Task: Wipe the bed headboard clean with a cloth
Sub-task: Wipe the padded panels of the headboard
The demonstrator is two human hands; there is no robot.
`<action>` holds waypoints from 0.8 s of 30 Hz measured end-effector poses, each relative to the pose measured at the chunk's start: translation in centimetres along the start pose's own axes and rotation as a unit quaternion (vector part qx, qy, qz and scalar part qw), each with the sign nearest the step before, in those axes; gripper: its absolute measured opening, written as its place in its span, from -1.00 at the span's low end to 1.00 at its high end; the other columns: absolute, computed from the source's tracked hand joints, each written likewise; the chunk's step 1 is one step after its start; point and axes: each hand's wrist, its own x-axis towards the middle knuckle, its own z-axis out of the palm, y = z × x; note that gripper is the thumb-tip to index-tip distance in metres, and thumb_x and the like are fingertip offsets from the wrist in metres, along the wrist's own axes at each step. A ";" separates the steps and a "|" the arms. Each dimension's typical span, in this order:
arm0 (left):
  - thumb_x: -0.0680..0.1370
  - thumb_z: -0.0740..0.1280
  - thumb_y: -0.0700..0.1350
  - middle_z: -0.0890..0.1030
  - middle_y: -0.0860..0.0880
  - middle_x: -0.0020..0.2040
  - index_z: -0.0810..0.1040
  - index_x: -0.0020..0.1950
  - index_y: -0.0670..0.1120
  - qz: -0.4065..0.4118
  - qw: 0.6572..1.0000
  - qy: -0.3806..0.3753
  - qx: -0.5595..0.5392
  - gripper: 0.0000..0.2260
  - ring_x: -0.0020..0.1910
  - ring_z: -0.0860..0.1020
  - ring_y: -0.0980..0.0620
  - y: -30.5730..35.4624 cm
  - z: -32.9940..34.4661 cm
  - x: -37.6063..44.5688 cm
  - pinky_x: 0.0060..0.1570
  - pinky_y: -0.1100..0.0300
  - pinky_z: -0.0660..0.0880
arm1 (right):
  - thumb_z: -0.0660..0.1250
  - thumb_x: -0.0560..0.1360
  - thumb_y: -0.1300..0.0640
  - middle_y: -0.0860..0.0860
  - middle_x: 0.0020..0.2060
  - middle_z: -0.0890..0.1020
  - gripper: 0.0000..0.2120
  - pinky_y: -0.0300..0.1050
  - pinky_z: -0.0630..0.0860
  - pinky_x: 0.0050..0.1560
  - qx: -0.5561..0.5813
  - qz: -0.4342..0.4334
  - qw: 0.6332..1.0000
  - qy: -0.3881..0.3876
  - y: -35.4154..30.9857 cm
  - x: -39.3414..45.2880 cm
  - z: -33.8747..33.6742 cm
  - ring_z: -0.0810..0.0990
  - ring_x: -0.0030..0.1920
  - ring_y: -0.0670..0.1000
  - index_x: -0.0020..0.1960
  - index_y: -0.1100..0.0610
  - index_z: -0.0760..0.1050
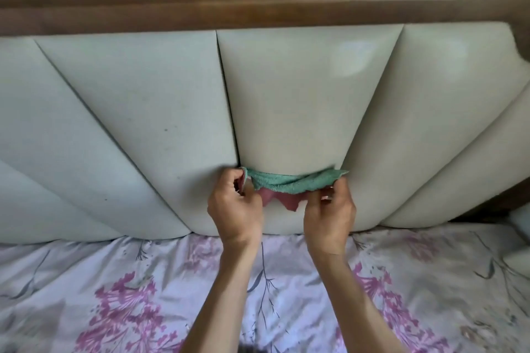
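Observation:
A padded cream headboard with fan-shaped panels fills the middle of the head view. A cloth, teal on one side and pink on the other, is stretched between both hands in front of the lower centre panel. My left hand pinches the cloth's left end. Its right end is pinched by my right hand. The pink side hangs down between the hands. Small dark specks dot the left panels.
A brown wooden frame runs above the headboard. Below it lies a bedsheet printed with purple flowers. A white pillow corner shows at the right edge.

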 end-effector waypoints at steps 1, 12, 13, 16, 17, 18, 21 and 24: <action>0.42 0.38 -0.37 0.68 -0.10 -0.25 0.64 -0.14 -0.18 -0.023 1.000 0.001 0.008 -0.87 -0.30 0.59 -0.11 -1.3 0.7 -0.4 -0.23 0.23 0.36 | 0.30 0.51 0.30 -0.03 -0.25 0.61 -0.88 -0.06 0.54 -0.22 -0.003 0.018 1.000 -0.002 1.2 -0.7 0.6 0.58 -0.31 -0.01 -0.01 0.11 0.47; 0.38 0.27 -0.32 0.38 -0.04 -0.54 0.34 -0.47 -0.03 -0.303 0.947 -0.098 0.050 -0.71 -0.51 0.24 0.03 -12.4 6.9 -5.8 -0.38 0.19 0.27 | 0.29 0.41 0.35 -0.06 -0.29 0.59 -0.85 -0.12 0.44 -0.15 -0.045 0.341 0.939 -0.028 12.7 -5.1 5.3 0.61 -0.17 0.15 -0.06 0.16 0.48; 0.36 0.24 -0.34 0.35 0.01 -0.58 0.31 -0.50 -0.05 -0.329 0.938 -0.101 0.037 -0.70 -0.54 0.24 0.07 -12.9 7.4 -6.3 -0.41 0.22 0.25 | 0.27 0.40 0.37 -0.01 -0.26 0.61 -0.82 -0.07 0.48 -0.14 -0.039 0.386 0.921 -0.035 13.6 -5.1 5.8 0.61 -0.15 0.20 -0.02 0.20 0.50; 0.38 0.19 -0.43 0.46 0.10 -0.52 0.40 -0.43 -0.11 -0.424 0.901 -0.085 -0.013 -0.72 -0.55 0.41 0.17 -14.2 9.1 -6.5 -0.51 0.32 0.33 | 0.16 0.36 0.41 0.20 -0.13 0.64 -0.67 0.14 0.63 -0.12 -0.019 0.487 0.870 -0.072 15.4 -3.9 7.4 0.64 -0.16 0.28 0.09 0.26 0.49; 0.40 0.18 -0.44 0.51 0.03 -0.43 0.46 -0.33 -0.18 -0.457 0.885 -0.088 -0.028 -0.78 -0.50 0.47 0.17 -14.2 9.2 -6.4 -0.50 0.35 0.36 | 0.13 0.38 0.42 0.20 -0.13 0.64 -0.66 0.10 0.64 -0.19 0.002 0.513 0.854 -0.088 15.0 -3.7 7.4 0.66 -0.19 0.25 0.10 0.23 0.47; 0.42 0.18 -0.45 0.54 -0.02 -0.36 0.49 -0.22 -0.23 -0.474 0.875 -0.092 -0.038 -0.83 -0.48 0.50 0.16 -13.7 9.0 -6.5 -0.48 0.35 0.40 | 0.12 0.41 0.43 0.18 -0.13 0.65 -0.66 0.02 0.61 -0.27 0.028 0.531 0.841 -0.102 14.4 -3.6 7.1 0.68 -0.19 0.23 0.10 0.20 0.46; 0.46 0.19 -0.43 0.58 -0.11 -0.29 0.52 -0.14 -0.23 -0.459 0.880 -0.082 -0.092 -0.83 -0.36 0.56 0.05 -9.4 6.0 -5.0 -0.34 0.17 0.56 | 0.18 0.48 0.41 0.15 -0.09 0.68 -0.73 -0.09 0.54 -0.34 0.094 0.518 0.840 -0.129 8.7 -2.8 4.5 0.71 -0.12 0.19 0.08 0.15 0.48; 0.51 0.24 -0.40 0.65 -0.18 -0.20 0.56 -0.11 -0.19 -0.417 0.891 -0.068 -0.163 -0.83 -0.28 0.63 -0.05 -1.9 0.4 -2.8 -0.32 0.10 0.61 | 0.22 0.48 0.39 0.12 -0.20 0.69 -0.80 -0.15 0.54 -0.43 0.129 0.438 0.873 -0.171 -1.3 -2.0 1.7 0.68 -0.29 0.03 -0.06 0.13 0.52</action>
